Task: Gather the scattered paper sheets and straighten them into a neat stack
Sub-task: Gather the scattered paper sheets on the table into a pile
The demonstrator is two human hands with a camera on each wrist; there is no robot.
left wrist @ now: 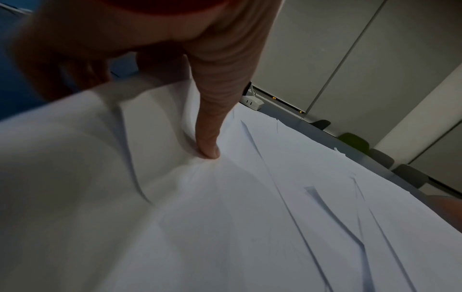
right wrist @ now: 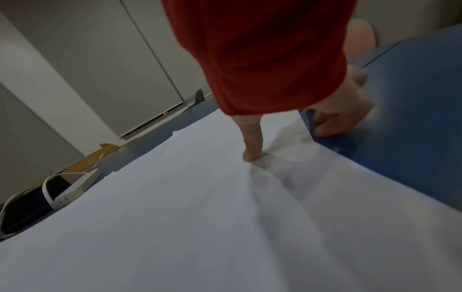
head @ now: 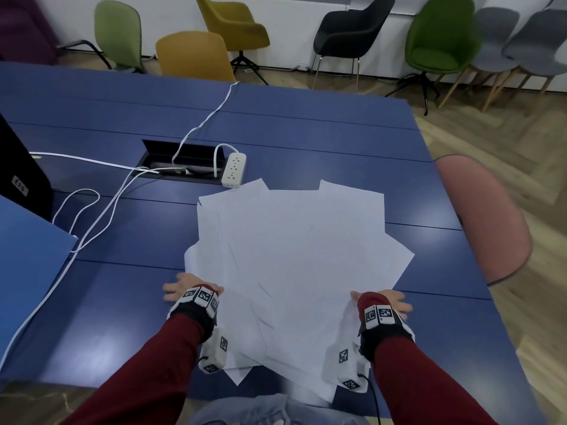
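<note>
Several white paper sheets (head: 291, 256) lie fanned in a loose overlapping pile on the blue table (head: 306, 133); a few corners hang over the near edge. My left hand (head: 190, 289) holds the pile's left edge: its thumb (left wrist: 208, 150) presses down on the top sheet, creasing it, while the fingers (left wrist: 75, 69) sit behind the raised paper edge. My right hand (head: 380, 299) holds the right edge the same way. Its thumb (right wrist: 251, 154) presses the paper (right wrist: 175, 197), and its fingers (right wrist: 332, 126) touch the table at the sheet's edge.
A white power strip (head: 233, 170) lies just beyond the pile, beside an open cable recess (head: 171, 157). White cables (head: 101, 216) loop across the table's left half. A black object (head: 21, 179) and a blue board (head: 27, 256) stand at far left, a pink chair (head: 481, 216) at right.
</note>
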